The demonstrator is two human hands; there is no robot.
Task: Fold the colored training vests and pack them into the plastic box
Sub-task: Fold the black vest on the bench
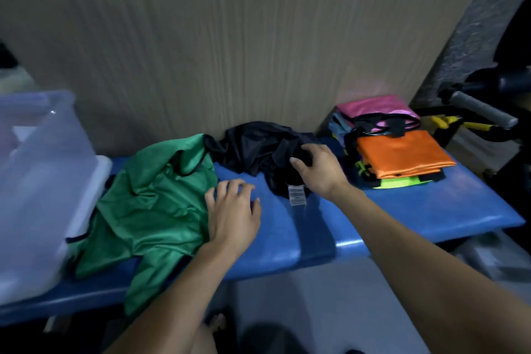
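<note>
A single head-worn wide-angle view looks forward and down, close over the blue desk [402, 210]; the wall fills twelve o'clock, and both forearms enter from six o'clock.

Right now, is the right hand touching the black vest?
Touching. The head view shows the right hand on top of the crumpled black vest, its fingers curled into the dark fabric with no gap visible.
</note>
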